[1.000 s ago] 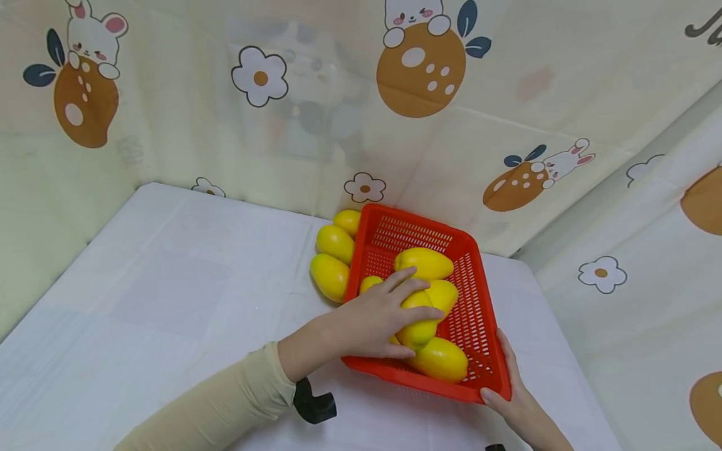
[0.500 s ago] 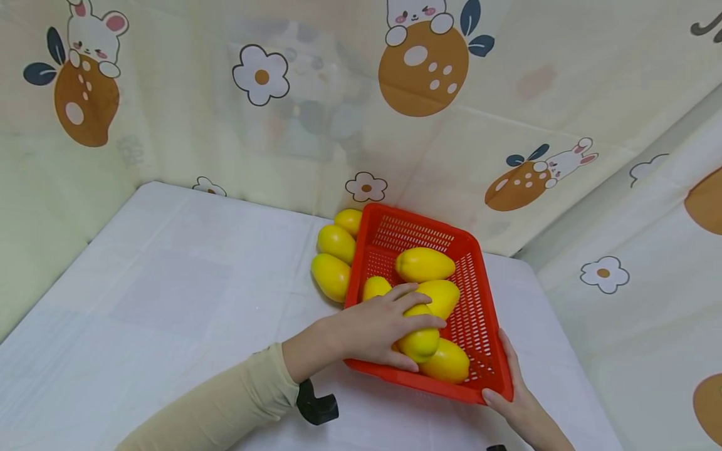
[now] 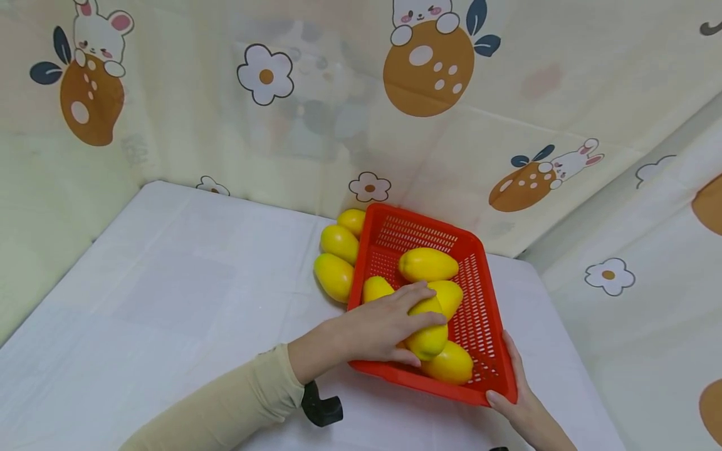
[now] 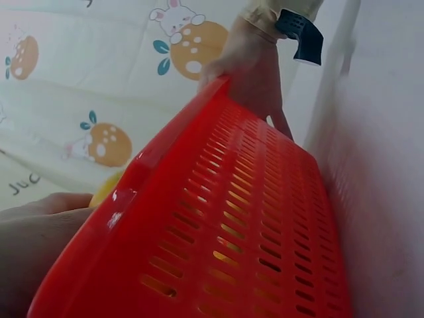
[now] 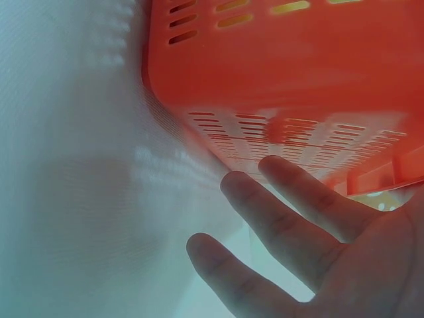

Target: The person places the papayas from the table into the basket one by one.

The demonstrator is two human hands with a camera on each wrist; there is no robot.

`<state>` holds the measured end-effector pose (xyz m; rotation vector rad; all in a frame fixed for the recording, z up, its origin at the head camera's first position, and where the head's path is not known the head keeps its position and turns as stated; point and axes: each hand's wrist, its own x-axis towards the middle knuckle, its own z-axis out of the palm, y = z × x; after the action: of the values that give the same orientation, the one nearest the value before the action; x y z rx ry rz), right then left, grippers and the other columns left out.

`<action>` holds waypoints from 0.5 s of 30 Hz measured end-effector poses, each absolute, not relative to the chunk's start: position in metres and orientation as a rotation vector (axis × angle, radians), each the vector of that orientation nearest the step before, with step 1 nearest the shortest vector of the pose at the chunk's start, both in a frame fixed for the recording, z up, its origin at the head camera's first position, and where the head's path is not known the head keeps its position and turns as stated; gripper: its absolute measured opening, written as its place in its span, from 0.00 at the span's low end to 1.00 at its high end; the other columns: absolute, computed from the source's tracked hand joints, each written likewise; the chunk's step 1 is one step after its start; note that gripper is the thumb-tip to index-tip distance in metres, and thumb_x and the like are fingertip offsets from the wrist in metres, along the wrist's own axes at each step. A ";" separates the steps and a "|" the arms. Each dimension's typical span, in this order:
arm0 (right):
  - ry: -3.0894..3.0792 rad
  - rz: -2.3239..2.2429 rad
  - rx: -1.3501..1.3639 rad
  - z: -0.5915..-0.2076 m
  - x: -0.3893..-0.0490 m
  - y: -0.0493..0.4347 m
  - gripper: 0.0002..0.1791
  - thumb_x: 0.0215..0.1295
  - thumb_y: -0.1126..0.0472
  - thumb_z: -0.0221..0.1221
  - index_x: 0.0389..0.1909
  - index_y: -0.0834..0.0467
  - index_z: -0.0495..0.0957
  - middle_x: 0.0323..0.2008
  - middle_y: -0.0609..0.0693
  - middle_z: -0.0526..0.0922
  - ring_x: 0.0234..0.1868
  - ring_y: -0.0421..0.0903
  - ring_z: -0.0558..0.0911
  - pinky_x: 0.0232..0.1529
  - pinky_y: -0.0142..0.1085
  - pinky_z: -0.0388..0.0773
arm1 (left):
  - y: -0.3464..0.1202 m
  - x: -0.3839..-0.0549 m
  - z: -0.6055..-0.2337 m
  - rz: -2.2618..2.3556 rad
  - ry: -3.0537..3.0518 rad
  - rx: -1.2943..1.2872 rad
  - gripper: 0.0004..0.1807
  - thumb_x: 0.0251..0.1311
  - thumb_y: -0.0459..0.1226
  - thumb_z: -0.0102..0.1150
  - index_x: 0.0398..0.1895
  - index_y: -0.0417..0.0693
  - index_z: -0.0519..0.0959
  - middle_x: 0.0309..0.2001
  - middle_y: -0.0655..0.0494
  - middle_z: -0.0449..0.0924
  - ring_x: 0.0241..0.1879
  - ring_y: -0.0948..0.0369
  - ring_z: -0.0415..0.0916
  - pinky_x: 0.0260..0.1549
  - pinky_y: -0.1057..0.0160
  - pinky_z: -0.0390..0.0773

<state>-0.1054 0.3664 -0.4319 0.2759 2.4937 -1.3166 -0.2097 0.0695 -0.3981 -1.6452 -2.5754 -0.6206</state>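
Note:
Inside the red plastic basket [image 3: 497, 326] my left hand [image 3: 380, 326] grips a yellow mango [image 3: 430, 343] from above, fingers spread over it. Other mangoes lie around it: one mango [image 3: 429, 265] farther back, one [image 3: 453, 297] just behind the held one, one [image 3: 451, 364] at the near side, and one [image 3: 376, 287] partly hidden behind my left hand. My right hand [image 3: 528, 410] holds the basket's near right corner, thumb on the rim. In the right wrist view its fingers [image 5: 278, 222] extend along the outside of the basket wall.
Three more mangoes [image 3: 334, 277] sit in a row on the white tabletop [image 3: 225, 300], against the basket's left side. A patterned curtain [image 3: 316, 138] hangs behind the table and along the right. A black wrist device [image 3: 323, 407] shows below my left sleeve.
My left hand has shifted slightly toward the near side with the mango under its fingers, uncovering more of the mango at the left. The right hand keeps its place on the basket corner.

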 end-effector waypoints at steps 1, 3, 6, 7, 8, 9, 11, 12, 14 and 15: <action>2.490 -1.317 0.276 -0.432 -0.105 0.367 0.57 0.61 0.52 0.58 0.68 0.26 0.19 0.73 0.57 0.37 0.59 0.51 0.66 0.47 0.42 0.82 | 0.070 -0.209 -0.398 -0.618 -2.564 -1.652 0.38 0.55 0.59 0.58 0.68 0.67 0.58 0.72 0.55 0.50 0.72 0.59 0.47 0.68 0.61 0.59; 2.485 -1.317 0.293 -0.432 -0.105 0.367 0.57 0.61 0.52 0.58 0.67 0.25 0.19 0.73 0.57 0.37 0.59 0.51 0.66 0.47 0.42 0.82 | 0.071 -0.209 -0.398 -0.614 -2.545 -1.666 0.37 0.55 0.57 0.60 0.69 0.67 0.60 0.71 0.56 0.50 0.70 0.60 0.49 0.67 0.63 0.61; 2.481 -1.319 0.302 -0.433 -0.105 0.367 0.56 0.61 0.51 0.58 0.67 0.23 0.19 0.73 0.56 0.36 0.59 0.51 0.66 0.47 0.42 0.82 | 0.074 -0.208 -0.399 -0.612 -2.533 -1.690 0.36 0.57 0.53 0.61 0.68 0.67 0.60 0.70 0.56 0.50 0.68 0.62 0.50 0.66 0.67 0.62; 2.483 -1.323 0.293 -0.433 -0.106 0.367 0.56 0.62 0.52 0.58 0.67 0.23 0.19 0.73 0.57 0.36 0.59 0.50 0.67 0.47 0.42 0.82 | 0.075 -0.208 -0.399 -0.616 -2.533 -1.698 0.35 0.58 0.51 0.61 0.68 0.67 0.61 0.69 0.57 0.51 0.68 0.63 0.51 0.65 0.68 0.63; 2.484 -1.326 0.291 -0.433 -0.106 0.368 0.56 0.62 0.52 0.58 0.67 0.23 0.19 0.73 0.56 0.36 0.58 0.48 0.67 0.47 0.41 0.82 | 0.077 -0.208 -0.399 -0.612 -2.535 -1.703 0.34 0.58 0.50 0.61 0.68 0.68 0.61 0.69 0.57 0.51 0.67 0.63 0.51 0.64 0.69 0.64; 2.484 -1.331 0.284 -0.433 -0.106 0.368 0.56 0.62 0.52 0.58 0.67 0.23 0.20 0.73 0.56 0.37 0.57 0.46 0.68 0.47 0.41 0.82 | 0.078 -0.208 -0.399 -0.610 -2.535 -1.705 0.33 0.59 0.49 0.61 0.67 0.68 0.62 0.69 0.57 0.51 0.67 0.63 0.52 0.63 0.70 0.65; 2.484 -1.353 0.259 -0.434 -0.106 0.369 0.56 0.62 0.53 0.57 0.68 0.25 0.20 0.73 0.57 0.38 0.55 0.41 0.70 0.46 0.41 0.82 | 0.080 -0.207 -0.399 -0.598 -2.526 -1.709 0.30 0.59 0.47 0.61 0.66 0.69 0.64 0.69 0.58 0.52 0.66 0.64 0.54 0.62 0.72 0.65; 2.482 -1.359 0.253 -0.434 -0.106 0.369 0.55 0.62 0.53 0.57 0.68 0.25 0.20 0.73 0.57 0.38 0.54 0.39 0.70 0.46 0.41 0.82 | 0.082 -0.206 -0.399 -0.593 -2.521 -1.709 0.29 0.60 0.46 0.61 0.65 0.69 0.65 0.68 0.58 0.53 0.65 0.65 0.55 0.61 0.72 0.66; 2.477 -1.365 0.253 -0.434 -0.105 0.369 0.55 0.62 0.54 0.57 0.68 0.24 0.21 0.73 0.56 0.39 0.53 0.36 0.71 0.46 0.40 0.82 | 0.083 -0.205 -0.398 -0.565 -2.515 -1.702 0.27 0.60 0.46 0.61 0.63 0.68 0.67 0.68 0.58 0.53 0.65 0.65 0.55 0.61 0.73 0.66; 2.478 -1.366 0.254 -0.433 -0.105 0.369 0.55 0.62 0.53 0.57 0.68 0.24 0.21 0.73 0.56 0.39 0.53 0.35 0.71 0.46 0.41 0.82 | 0.084 -0.205 -0.398 -0.553 -2.511 -1.699 0.26 0.60 0.46 0.60 0.63 0.68 0.68 0.68 0.58 0.54 0.66 0.65 0.55 0.61 0.73 0.66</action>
<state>-0.1052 0.3687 -0.4335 0.2544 2.4780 -1.3655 -0.2046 0.0843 -0.3984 -1.6988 -2.5108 -0.5532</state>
